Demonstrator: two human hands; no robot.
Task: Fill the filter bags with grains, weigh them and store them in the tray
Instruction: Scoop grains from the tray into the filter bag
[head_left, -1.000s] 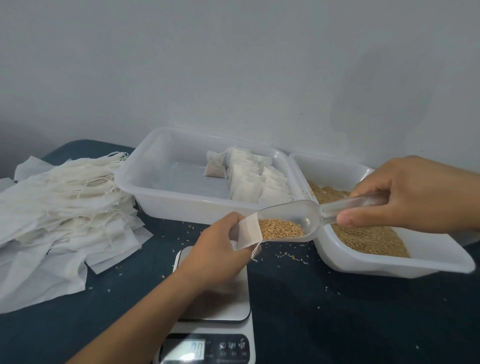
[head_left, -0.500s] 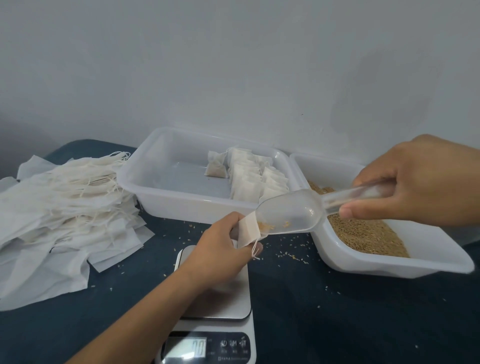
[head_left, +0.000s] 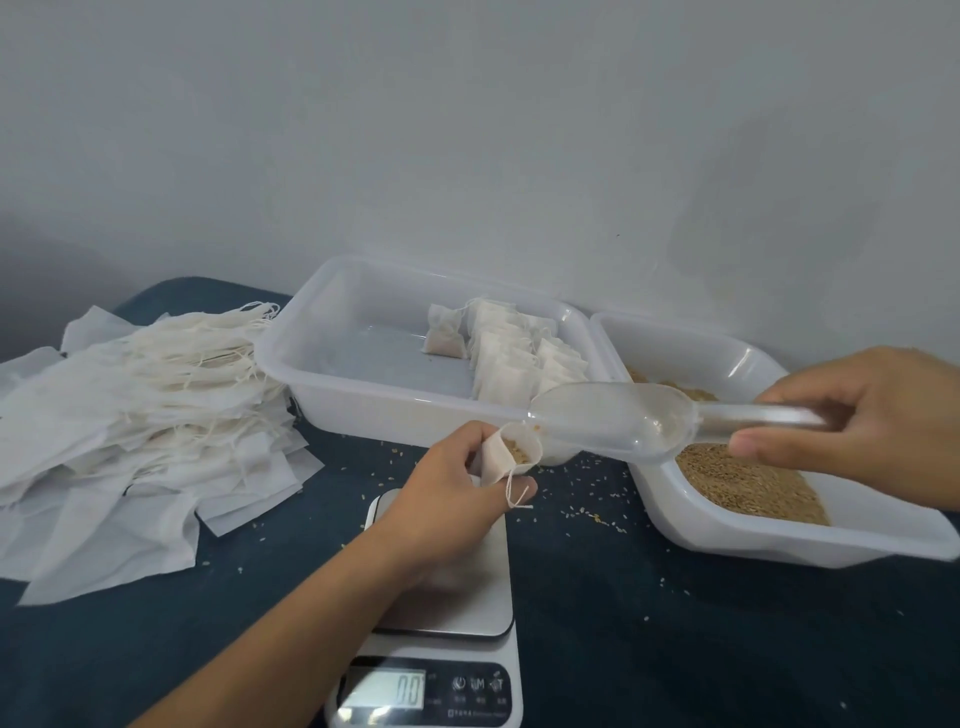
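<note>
Left hand (head_left: 457, 493) pinches a small white fabric bag (head_left: 506, 454), mouth open, brown grains visible inside, above the steel-topped scale (head_left: 457, 582); right hand (head_left: 872, 421) grips the handle of a clear plastic scoop (head_left: 613, 421), nearly emptied, lip touching the bag's mouth; translucent tray (head_left: 363, 384), far centre, holds filled bags (head_left: 519, 358); right tray (head_left: 779, 535) holds grain (head_left: 748, 483); flat empty bags (head_left: 130, 415) heaped left; loose grains dot the dark cloth (head_left: 675, 623).
</note>
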